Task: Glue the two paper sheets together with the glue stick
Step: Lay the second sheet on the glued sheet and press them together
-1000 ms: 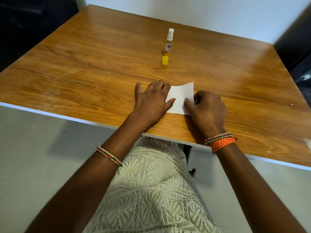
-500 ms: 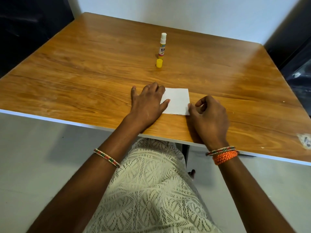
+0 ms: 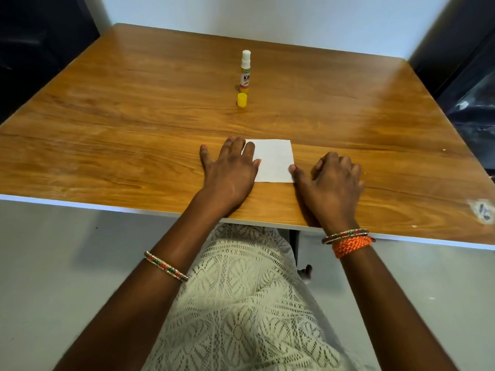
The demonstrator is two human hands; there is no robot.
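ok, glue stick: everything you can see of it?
The glue stick stands upright and uncapped on the far middle of the wooden table. Its white glue tip is exposed at the top; the body looks like plastic, with a white and orange label over a yellow base. Its yellow cap stands separately just in front. Neither hand touches it; both are at the paper nearer the front edge.

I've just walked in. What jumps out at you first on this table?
The white paper near the table's front edge, with the left hand flat on its left side and the right hand touching its right corner. Farther back stands an uncapped glue stick, its yellow cap just in front.
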